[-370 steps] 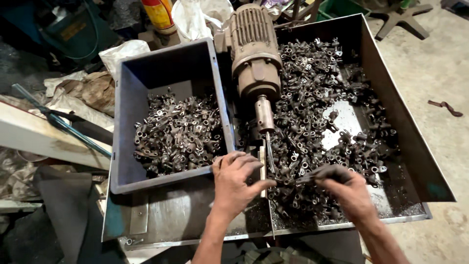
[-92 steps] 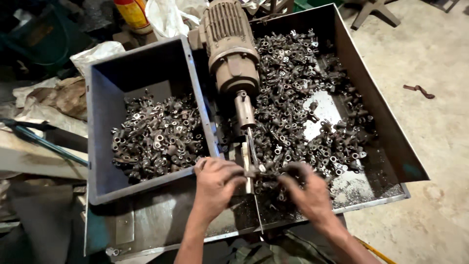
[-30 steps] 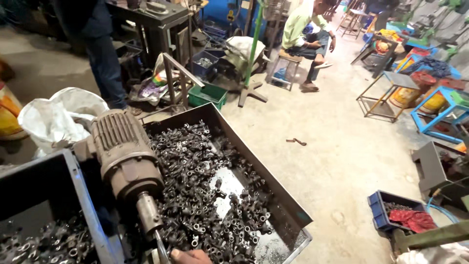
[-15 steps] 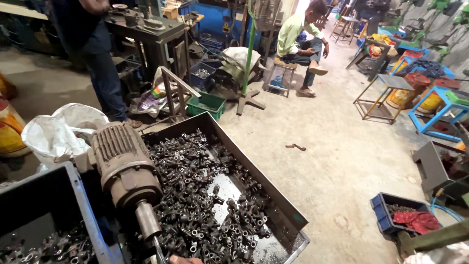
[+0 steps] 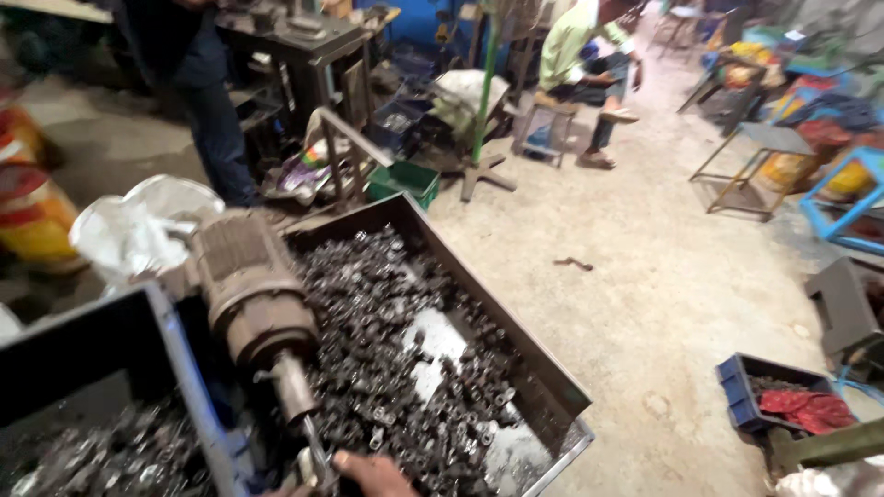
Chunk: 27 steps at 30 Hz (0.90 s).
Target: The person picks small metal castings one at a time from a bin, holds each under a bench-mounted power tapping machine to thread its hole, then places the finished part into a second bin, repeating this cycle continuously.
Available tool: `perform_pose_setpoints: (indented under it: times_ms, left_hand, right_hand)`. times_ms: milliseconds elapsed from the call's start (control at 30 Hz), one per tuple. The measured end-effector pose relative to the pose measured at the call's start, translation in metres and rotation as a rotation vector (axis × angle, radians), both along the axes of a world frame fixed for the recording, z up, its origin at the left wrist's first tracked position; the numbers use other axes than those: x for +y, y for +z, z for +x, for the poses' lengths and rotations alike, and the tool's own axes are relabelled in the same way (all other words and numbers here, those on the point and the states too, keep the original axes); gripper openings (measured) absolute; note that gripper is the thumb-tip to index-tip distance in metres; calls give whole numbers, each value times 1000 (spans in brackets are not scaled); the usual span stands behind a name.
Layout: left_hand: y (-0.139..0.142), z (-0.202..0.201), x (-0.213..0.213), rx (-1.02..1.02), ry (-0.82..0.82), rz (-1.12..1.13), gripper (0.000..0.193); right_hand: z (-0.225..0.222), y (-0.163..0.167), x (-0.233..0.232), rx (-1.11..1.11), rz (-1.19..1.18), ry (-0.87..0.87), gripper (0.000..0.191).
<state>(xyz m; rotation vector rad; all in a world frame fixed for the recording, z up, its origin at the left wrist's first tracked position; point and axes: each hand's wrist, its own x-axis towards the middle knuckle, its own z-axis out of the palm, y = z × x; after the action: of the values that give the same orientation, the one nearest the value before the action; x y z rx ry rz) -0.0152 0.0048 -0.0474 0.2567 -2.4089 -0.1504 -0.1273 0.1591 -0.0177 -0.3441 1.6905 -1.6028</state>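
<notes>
A hand [image 5: 373,474] is poking in by the motor's spindle [image 5: 296,405].
It is lying beside small metal parts [image 5: 387,350]; I cannot tell its grip.

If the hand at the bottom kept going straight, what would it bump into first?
Probably the thin metal shaft sticking out of the motor. Only part of the hand shows at the bottom edge, seemingly aimed up and left; which hand it is cannot be told, and depth is unclear. Small metal parts lie beside it.
</notes>
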Motion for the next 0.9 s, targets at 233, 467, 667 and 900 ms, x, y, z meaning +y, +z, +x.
perform_pose_setpoints:
  times_ms: [233, 467, 667, 900]
  left_hand:
    - [72, 28, 43, -156, 103, 220, 23]
    - [118, 48, 39, -142, -159, 481, 17]
    - [94, 53, 34, 811, -242, 1658, 20]
    - [96, 47, 33, 607, -72, 1493, 21]
  right_hand:
    - [13, 16, 25, -202, -11, 5, 44]
    - [20, 27, 79, -269, 27, 112, 60]
    - [-40, 34, 112, 1003, 326, -55, 28]
    - [-87, 20, 113, 1401, 367, 239, 34]
